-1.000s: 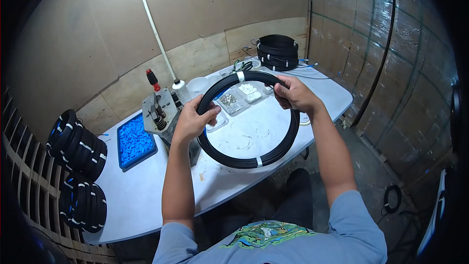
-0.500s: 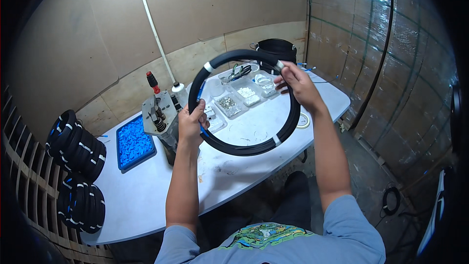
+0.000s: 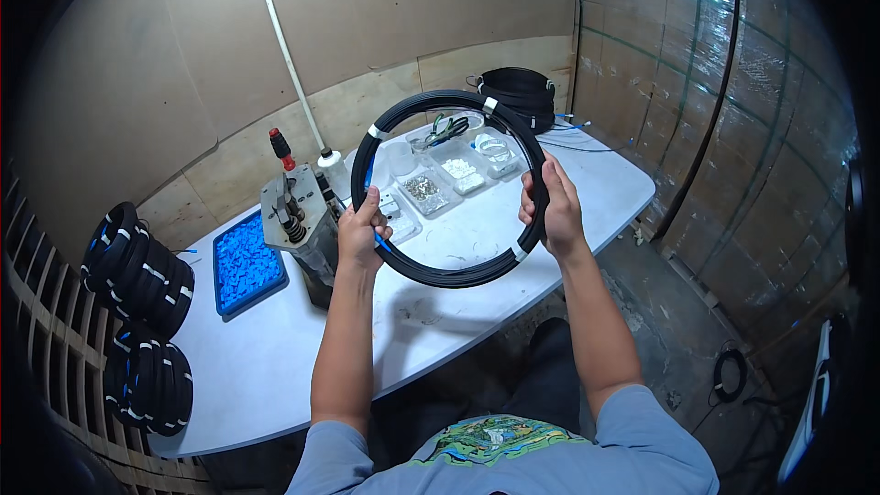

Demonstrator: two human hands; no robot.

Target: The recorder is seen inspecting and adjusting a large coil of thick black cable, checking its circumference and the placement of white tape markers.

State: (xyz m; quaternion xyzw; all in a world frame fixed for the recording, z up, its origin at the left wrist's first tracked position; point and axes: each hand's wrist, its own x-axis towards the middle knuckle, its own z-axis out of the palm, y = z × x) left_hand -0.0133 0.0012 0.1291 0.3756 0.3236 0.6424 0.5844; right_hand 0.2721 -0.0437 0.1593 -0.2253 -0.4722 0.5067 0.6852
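- Two hands hold one black cable coil (image 3: 431, 277) upright above the grey table (image 3: 275, 357), its ring bound with white tape bands.
- Left hand (image 3: 360, 236) is wrapped round the rim at 8 o'clock of the ring, fingers pressed together on it; right hand (image 3: 548, 213) clasps the rim at 4 o'clock the same way.
- Step in hand, as I judge it: turning and checking the bound coil. The next move would call for a steady two-handed hold so the loops stay together.
- Behind the ring lie clear parts trays (image 3: 458, 172); a small press tool (image 3: 295, 220) and a blue tray (image 3: 242, 264) sit at 9 o'clock, with finished coils (image 3: 137, 270) farther out.
- Against a second ago, the coil has been tipped up from lying nearly flat, and the right hand has slid from the ring's top to its lower right.
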